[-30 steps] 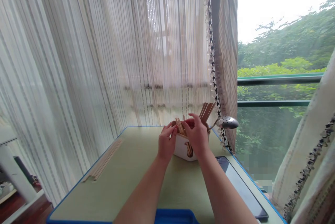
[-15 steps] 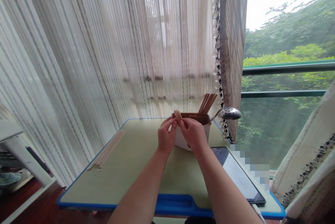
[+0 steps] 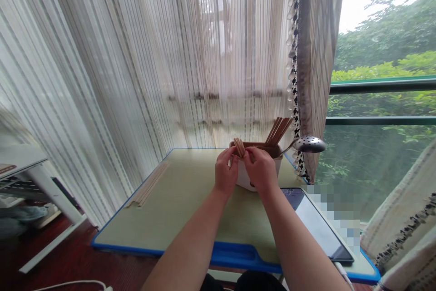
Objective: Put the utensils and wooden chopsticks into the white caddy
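Between the fingertips of both hands is a small bundle of light wooden chopsticks (image 3: pixel 239 146), tips up. My left hand (image 3: pixel 226 174) pinches it from the left side and my right hand (image 3: pixel 263 170) from the right. Both hands are at the front of a white utensil holder (image 3: pixel 244 182) with a brown rim, partly covering it. The lower part of the bundle is hidden, so I cannot tell how far it reaches into the holder. Darker brown chopsticks (image 3: pixel 279 131) stand in the holder's back right, leaning right. A metal skimmer (image 3: pixel 309 144) sticks out over its right side.
More light chopsticks (image 3: pixel 149 185) lie in a row along the left edge of the blue-rimmed table (image 3: pixel 184 218). A tablet (image 3: pixel 318 227) with a white cable (image 3: pixel 344 275) lies on the right. Behind hangs a striped curtain (image 3: pixel 136 77); a window is at right.
The view has shifted, so the table and holder appear slightly further right and higher. Both hands keep their pinch on the chopsticks at the holder's front.
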{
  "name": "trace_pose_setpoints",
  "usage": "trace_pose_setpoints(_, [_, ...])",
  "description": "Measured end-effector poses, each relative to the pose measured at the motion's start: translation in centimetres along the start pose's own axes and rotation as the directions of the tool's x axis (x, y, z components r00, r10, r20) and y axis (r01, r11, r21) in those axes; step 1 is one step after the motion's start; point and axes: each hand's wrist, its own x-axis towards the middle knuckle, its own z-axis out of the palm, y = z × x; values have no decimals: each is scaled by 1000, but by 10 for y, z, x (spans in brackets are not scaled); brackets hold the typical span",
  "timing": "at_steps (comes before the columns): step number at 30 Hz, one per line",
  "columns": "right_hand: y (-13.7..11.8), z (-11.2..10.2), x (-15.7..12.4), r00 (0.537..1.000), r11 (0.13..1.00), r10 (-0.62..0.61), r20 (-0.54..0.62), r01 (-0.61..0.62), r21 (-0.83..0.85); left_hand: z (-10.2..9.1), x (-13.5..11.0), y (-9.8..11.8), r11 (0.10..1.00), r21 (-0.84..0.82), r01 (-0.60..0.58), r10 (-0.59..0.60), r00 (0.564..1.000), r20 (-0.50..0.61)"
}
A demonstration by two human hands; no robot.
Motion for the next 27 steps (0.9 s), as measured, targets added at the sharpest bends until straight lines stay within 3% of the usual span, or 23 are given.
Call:
trace_pose_setpoints(13, [5, 4, -2, 998, 1000, -1, -55, 0, -8, 0, -16, 12, 974, 212, -84, 104, 991, -87])
trace_pose_setpoints(19, [5, 5, -3, 989, 1000, -3, -150, 5, 12, -8, -24, 15, 945, 291, -148, 164, 986, -33])
trace_pose_setpoints(22, [1, 2, -7, 964, 993, -91, -251, 107, 53, -24, -19, 7, 918, 374, -135, 153, 988, -19])
trace_pose_setpoints(24, [-7, 1, -13, 942, 971, -188, -277, 221, 93, -45, -13, -7, 888, 445, -119, 114, 993, 38])
trace_pose_setpoints(27, [-25, 6, -28, 917, 890, -372, -144, 397, 225, -90, -10, -40, 822, 569, -35, -31, 994, 107])
